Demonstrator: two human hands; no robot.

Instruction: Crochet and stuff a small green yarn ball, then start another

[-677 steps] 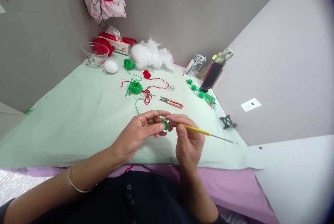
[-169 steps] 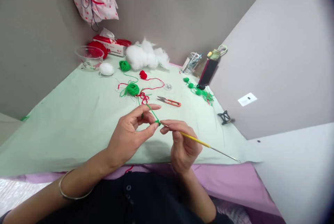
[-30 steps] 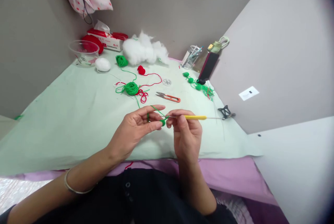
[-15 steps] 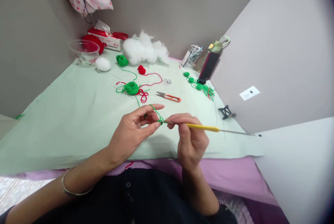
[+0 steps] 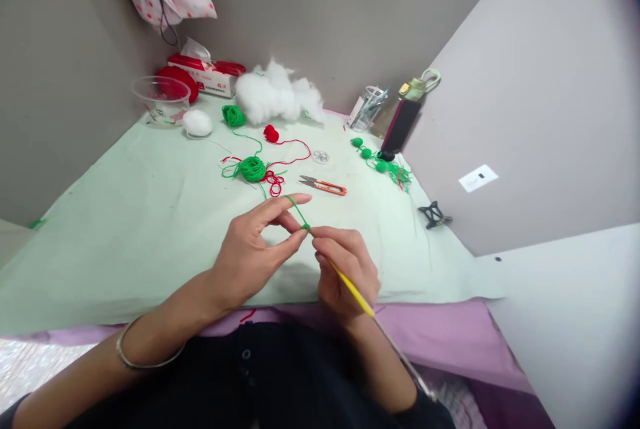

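Note:
My left hand pinches a small piece of green yarn work between thumb and a finger, its index finger stretched out with a green strand over it. My right hand is closed on a crochet hook with a yellow handle; the handle slants down to the right and the tip meets the green work. The fingertips of both hands nearly touch. Beyond them lie a green yarn ball, red yarn and orange-handled snips.
White stuffing, a tissue box, a clear tub and a white yarn ball stand at the back. To the right are small green pieces, a phone, a pen cup and a black stand.
My right hand has turned and shifted slightly left, swinging the hook's handle end from pointing right to pointing down toward my body. My left hand has barely moved.

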